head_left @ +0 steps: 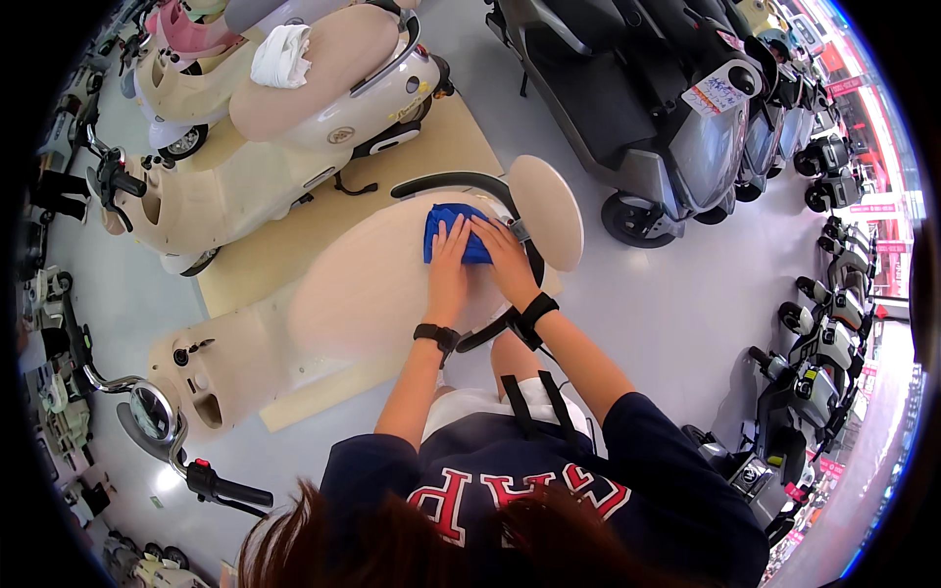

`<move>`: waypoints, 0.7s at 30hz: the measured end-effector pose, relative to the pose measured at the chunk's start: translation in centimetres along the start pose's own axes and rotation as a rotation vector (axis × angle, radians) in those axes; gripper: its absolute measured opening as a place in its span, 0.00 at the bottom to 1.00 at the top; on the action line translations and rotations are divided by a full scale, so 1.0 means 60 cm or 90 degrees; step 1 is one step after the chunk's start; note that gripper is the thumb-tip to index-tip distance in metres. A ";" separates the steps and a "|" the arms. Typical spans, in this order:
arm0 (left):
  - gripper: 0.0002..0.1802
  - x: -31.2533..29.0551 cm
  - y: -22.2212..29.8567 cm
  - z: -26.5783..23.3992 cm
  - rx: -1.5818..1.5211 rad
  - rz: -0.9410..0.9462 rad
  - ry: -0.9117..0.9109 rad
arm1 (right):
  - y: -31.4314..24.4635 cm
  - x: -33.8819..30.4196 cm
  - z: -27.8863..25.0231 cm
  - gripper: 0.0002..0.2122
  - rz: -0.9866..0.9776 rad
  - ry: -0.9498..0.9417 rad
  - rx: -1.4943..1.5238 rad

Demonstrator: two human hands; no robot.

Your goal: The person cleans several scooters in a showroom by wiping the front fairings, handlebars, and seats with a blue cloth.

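Observation:
A folded blue cloth lies on the rear part of a beige scooter seat. My left hand rests flat on the cloth, its fingers stretched out. Close beside it, my right hand also lies with straight fingers across the cloth's right edge. Both hands press from above rather than gripping. Just right of the right hand rises a round beige backrest on a metal bracket. A dark grab rail curves around the back of the seat.
The scooter's handlebar and round mirror are at lower left. A second cream scooter with a white cloth on its seat stands beyond. A grey scooter is at upper right; more two-wheelers line the right side.

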State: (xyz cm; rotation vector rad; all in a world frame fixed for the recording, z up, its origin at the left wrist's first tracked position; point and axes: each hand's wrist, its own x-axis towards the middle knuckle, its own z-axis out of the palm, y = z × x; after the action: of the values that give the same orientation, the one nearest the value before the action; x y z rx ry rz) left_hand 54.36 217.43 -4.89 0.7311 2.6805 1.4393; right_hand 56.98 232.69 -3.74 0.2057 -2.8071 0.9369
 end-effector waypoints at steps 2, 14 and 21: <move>0.45 0.046 -0.001 0.005 0.006 0.004 0.011 | 0.021 0.042 -0.002 0.32 0.032 0.016 0.060; 0.33 -0.060 0.143 -0.062 -0.092 -0.168 -0.255 | 0.041 -0.088 -0.146 0.28 -0.107 -0.365 0.137; 0.22 0.140 0.373 -0.206 -0.135 -0.109 -0.321 | 0.031 0.030 -0.398 0.22 -0.039 -0.504 0.558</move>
State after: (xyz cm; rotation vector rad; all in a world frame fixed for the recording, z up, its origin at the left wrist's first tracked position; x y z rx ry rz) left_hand 52.94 221.61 21.65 0.7108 2.1196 1.2646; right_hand 57.77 248.48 14.32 0.9340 -2.6839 2.4443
